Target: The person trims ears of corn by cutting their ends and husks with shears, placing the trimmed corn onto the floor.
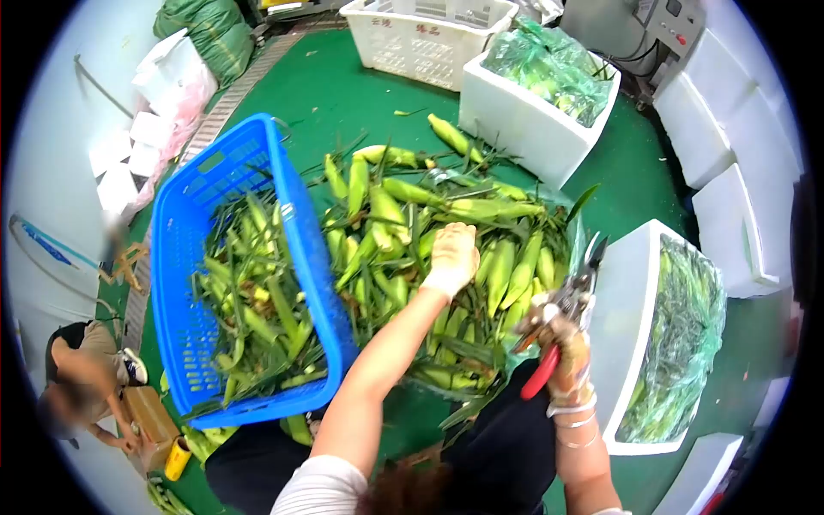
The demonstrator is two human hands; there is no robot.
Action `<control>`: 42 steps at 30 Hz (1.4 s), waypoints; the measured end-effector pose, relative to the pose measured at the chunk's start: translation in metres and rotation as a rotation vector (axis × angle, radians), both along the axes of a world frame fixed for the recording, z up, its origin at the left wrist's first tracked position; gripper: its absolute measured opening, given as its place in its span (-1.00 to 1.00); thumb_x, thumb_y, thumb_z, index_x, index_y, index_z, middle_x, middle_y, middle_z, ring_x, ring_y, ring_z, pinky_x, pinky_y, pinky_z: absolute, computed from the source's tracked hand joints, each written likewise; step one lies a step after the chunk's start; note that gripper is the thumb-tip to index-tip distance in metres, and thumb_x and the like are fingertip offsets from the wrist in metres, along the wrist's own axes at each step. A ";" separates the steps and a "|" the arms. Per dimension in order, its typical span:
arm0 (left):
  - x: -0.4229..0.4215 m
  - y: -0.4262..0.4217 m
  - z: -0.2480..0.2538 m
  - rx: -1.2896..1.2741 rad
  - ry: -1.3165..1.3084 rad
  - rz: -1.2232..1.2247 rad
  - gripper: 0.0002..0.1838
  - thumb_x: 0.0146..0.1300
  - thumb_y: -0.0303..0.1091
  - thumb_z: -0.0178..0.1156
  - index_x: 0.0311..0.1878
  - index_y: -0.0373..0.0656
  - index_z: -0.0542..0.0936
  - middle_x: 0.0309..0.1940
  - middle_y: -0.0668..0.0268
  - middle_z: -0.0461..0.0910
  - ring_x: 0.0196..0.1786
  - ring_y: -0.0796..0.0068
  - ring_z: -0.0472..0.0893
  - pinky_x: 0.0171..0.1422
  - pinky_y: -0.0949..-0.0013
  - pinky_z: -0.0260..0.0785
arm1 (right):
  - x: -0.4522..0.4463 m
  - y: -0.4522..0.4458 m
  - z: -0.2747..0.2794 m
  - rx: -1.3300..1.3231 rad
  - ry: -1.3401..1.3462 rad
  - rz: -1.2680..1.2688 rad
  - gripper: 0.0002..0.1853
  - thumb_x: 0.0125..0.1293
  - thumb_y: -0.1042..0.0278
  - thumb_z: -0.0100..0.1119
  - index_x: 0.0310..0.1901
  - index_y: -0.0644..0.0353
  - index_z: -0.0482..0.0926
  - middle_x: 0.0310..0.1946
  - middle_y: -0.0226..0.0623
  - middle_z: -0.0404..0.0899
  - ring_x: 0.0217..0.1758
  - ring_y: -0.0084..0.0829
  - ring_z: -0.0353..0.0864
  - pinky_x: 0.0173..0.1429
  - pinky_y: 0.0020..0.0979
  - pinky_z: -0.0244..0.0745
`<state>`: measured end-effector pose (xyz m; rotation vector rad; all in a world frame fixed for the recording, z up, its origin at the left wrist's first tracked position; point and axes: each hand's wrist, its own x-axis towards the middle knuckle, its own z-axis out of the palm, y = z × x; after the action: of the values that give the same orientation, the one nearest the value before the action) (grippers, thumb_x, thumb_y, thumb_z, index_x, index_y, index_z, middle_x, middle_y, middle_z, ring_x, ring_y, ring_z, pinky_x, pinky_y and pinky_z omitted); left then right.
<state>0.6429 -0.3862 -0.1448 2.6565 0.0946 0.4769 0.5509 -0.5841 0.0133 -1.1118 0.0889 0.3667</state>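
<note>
My left hand (453, 257), in a pale glove, reaches into a heap of green ears of corn (512, 273) in husks on the floor. Its fingers curl down among the ears, and what they grip is hidden. My gloved right hand (562, 343) is wrapped around pruning shears (541, 372) with a red handle; their metal blades point up and away, right of the heap. To the left of the heap stands a blue plastic basket (300, 249) holding cut husk leaves and stalk pieces (257, 300).
White foam boxes with bagged corn stand at the right (625, 322) and back right (515, 120). A white crate (412, 56) is at the back. More foam boxes (730, 215) line the right wall. Another person (90, 369) crouches at lower left beside a cardboard box (148, 416).
</note>
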 end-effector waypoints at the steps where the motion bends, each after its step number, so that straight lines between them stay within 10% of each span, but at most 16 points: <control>1: 0.044 -0.004 -0.038 0.068 0.119 -0.050 -0.75 0.02 -0.43 0.17 -0.17 -0.14 0.61 -0.21 0.14 0.62 0.01 0.10 0.56 0.15 0.12 0.36 | 0.000 0.003 0.001 0.006 0.010 -0.006 -0.67 0.14 0.38 0.21 -0.08 0.29 0.42 -0.35 -0.23 0.53 -0.30 -0.31 0.59 -0.08 -0.30 0.52; 6: 0.122 0.003 -0.076 0.147 0.230 0.032 -0.59 0.15 -0.30 0.18 0.09 -0.13 0.45 0.03 0.19 0.52 0.13 0.16 0.49 0.23 0.21 0.31 | -0.001 0.019 0.007 0.100 0.210 0.011 -0.59 0.11 0.56 0.23 0.01 0.25 0.38 -0.18 -0.28 0.52 -0.19 -0.28 0.63 -0.08 -0.27 0.53; 9: 0.124 0.019 -0.113 0.555 0.476 0.196 -0.59 -0.06 -0.15 0.34 -0.09 0.00 0.57 -0.12 0.22 0.59 -0.01 0.30 0.56 0.11 0.33 0.38 | 0.002 0.028 0.005 0.037 0.153 0.055 -0.55 0.09 0.55 0.25 0.04 0.26 0.38 -0.17 -0.31 0.51 -0.19 -0.40 0.61 -0.09 -0.41 0.51; 12: 0.042 0.015 -0.055 -0.349 0.687 0.219 -0.46 -0.26 -0.05 0.45 -0.19 -0.17 0.63 -0.20 0.10 0.63 -0.08 0.19 0.61 0.05 0.28 0.47 | 0.010 0.037 0.001 -0.164 0.032 0.046 -0.66 0.08 0.51 0.28 -0.08 0.19 0.47 -0.30 -0.43 0.52 -0.30 -0.59 0.50 -0.21 -0.53 0.43; 15: -0.044 0.023 -0.059 -1.226 0.436 0.011 -0.33 -0.17 -0.35 0.51 -0.04 -0.59 0.43 -0.14 0.13 0.64 -0.09 0.41 0.58 0.04 0.40 0.44 | 0.014 0.046 -0.005 -0.205 -0.005 0.077 -0.72 0.15 0.45 0.25 -0.11 0.18 0.44 -0.37 -0.45 0.49 -0.38 -0.60 0.45 -0.29 -0.55 0.38; 17: -0.114 0.026 0.048 -1.207 0.389 0.169 -0.04 -0.25 -0.18 0.57 0.19 -0.48 0.31 -0.02 0.04 0.58 0.04 0.30 0.55 0.19 0.33 0.37 | 0.011 0.055 -0.018 -0.263 -0.003 0.152 -0.65 0.13 0.47 0.32 -0.07 0.19 0.41 -0.33 -0.41 0.49 -0.33 -0.59 0.47 -0.27 -0.54 0.41; 19: -0.167 0.029 0.092 -0.795 0.287 0.409 -0.14 -0.21 -0.18 0.52 0.16 -0.41 0.37 -0.04 0.01 0.59 -0.01 0.18 0.59 0.06 0.27 0.45 | 0.003 0.077 -0.025 -0.415 -0.129 0.265 -0.62 0.12 0.44 0.36 -0.07 0.22 0.42 -0.32 -0.41 0.49 -0.30 -0.58 0.49 -0.25 -0.53 0.43; 23: -0.250 0.048 0.139 -0.918 0.071 0.412 -0.29 -0.26 -0.12 0.50 -0.04 -0.33 0.49 -0.18 -0.04 0.58 -0.10 0.06 0.58 0.05 0.18 0.41 | -0.046 0.139 0.006 -0.360 -0.253 0.612 -0.60 0.13 0.36 0.38 -0.04 0.26 0.45 -0.27 -0.44 0.51 -0.30 -0.58 0.45 -0.19 -0.48 0.42; 27: -0.342 0.067 0.178 -0.145 -0.069 0.502 -0.14 -0.17 -0.14 0.51 0.17 -0.32 0.31 -0.01 -0.03 0.48 0.07 0.01 0.48 0.17 0.18 0.35 | -0.097 0.206 0.039 -0.093 -0.258 0.723 -0.66 0.10 0.41 0.32 -0.08 0.25 0.49 -0.31 -0.43 0.53 -0.23 -0.53 0.50 -0.07 -0.42 0.44; 30: -0.387 0.140 0.200 -0.913 -0.319 0.380 -0.14 0.08 -0.10 0.40 0.34 -0.26 0.19 0.10 0.15 0.43 0.16 0.31 0.43 0.21 0.22 0.32 | -0.117 0.241 0.057 -0.053 -0.324 1.050 -0.66 -0.02 0.39 0.28 -0.16 0.24 0.51 -0.36 -0.45 0.50 -0.29 -0.53 0.48 -0.14 -0.46 0.40; 33: -0.398 0.189 0.226 -1.508 -0.469 0.373 -0.57 0.18 -0.09 0.30 -0.05 -0.25 0.56 -0.28 0.37 0.59 -0.23 0.62 0.52 -0.12 0.45 0.40 | -0.152 0.276 0.057 -0.137 -0.485 1.302 -0.57 -0.04 0.36 0.26 -0.07 0.26 0.49 -0.30 -0.44 0.52 -0.26 -0.52 0.45 -0.10 -0.46 0.38; 36: -0.401 0.229 0.202 -1.064 -0.718 0.581 -0.64 0.20 -0.04 0.28 -0.32 -0.21 0.63 -0.49 0.43 0.58 -0.45 0.66 0.48 -0.33 0.45 0.36 | -0.192 0.313 0.075 -0.244 -0.521 1.181 -0.56 0.04 0.39 0.26 0.00 0.28 0.47 -0.19 -0.38 0.55 -0.21 -0.50 0.48 -0.01 -0.42 0.41; 40: -0.414 0.258 0.178 -1.037 -0.684 1.239 -0.52 0.04 0.06 0.40 -0.40 -0.26 0.63 -0.51 0.34 0.59 -0.45 0.56 0.51 -0.35 0.40 0.37 | -0.210 0.374 0.075 -0.169 -0.569 1.068 -0.66 0.19 0.37 0.26 -0.03 0.29 0.49 -0.30 -0.40 0.57 -0.30 -0.53 0.50 -0.15 -0.49 0.45; 42: -0.432 0.255 0.198 -1.200 -0.763 1.161 -0.54 0.09 0.05 0.35 -0.44 -0.26 0.62 -0.53 0.28 0.61 -0.45 0.47 0.55 -0.30 0.36 0.38 | -0.218 0.407 0.059 -0.228 -0.682 0.991 -0.67 0.18 0.39 0.26 -0.03 0.28 0.49 -0.27 -0.38 0.59 -0.29 -0.55 0.49 -0.17 -0.49 0.43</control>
<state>0.2113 -0.1312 0.0533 0.9333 1.2286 1.2125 0.3334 -0.1771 0.0723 -1.3995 -1.0794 0.8405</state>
